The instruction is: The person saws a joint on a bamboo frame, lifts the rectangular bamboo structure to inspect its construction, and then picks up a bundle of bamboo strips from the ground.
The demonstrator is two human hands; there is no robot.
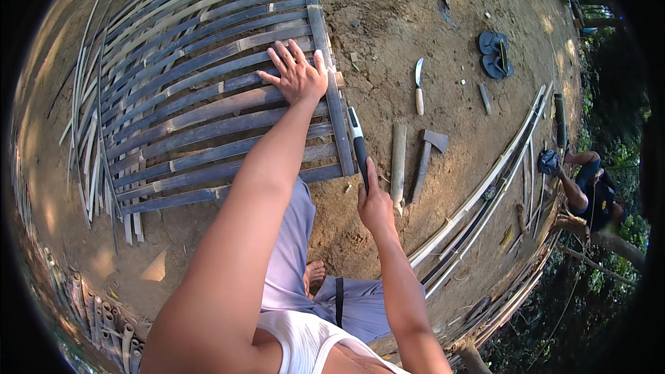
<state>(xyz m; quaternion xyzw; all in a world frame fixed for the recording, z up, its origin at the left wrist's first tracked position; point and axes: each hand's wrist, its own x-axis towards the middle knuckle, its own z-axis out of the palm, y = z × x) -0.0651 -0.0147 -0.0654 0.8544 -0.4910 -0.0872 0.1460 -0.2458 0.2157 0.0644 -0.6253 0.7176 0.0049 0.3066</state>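
My left hand (pixel 299 76) lies flat with fingers spread on a bamboo slat panel (pixel 208 107), close to the dark rail along its right edge. In my right hand (pixel 377 204) is a straight tool with a black grip and a pale end (pixel 357 135), held beside that rail; its exact kind is unclear. To the right of it on the ground lie a split bamboo piece (pixel 398 163) and a hatchet (pixel 428 159). Farther up rests a curved knife (pixel 418 86) with a light wooden handle.
Loose bamboo strips (pixel 86 131) stick out under the panel's left side. Dark flip-flops (pixel 494 54) lie at the far right, and long bamboo strips (pixel 478 201) run across the right. Another person (pixel 596 190) is at the right edge. Cut bamboo poles (pixel 104 325) stand lower left.
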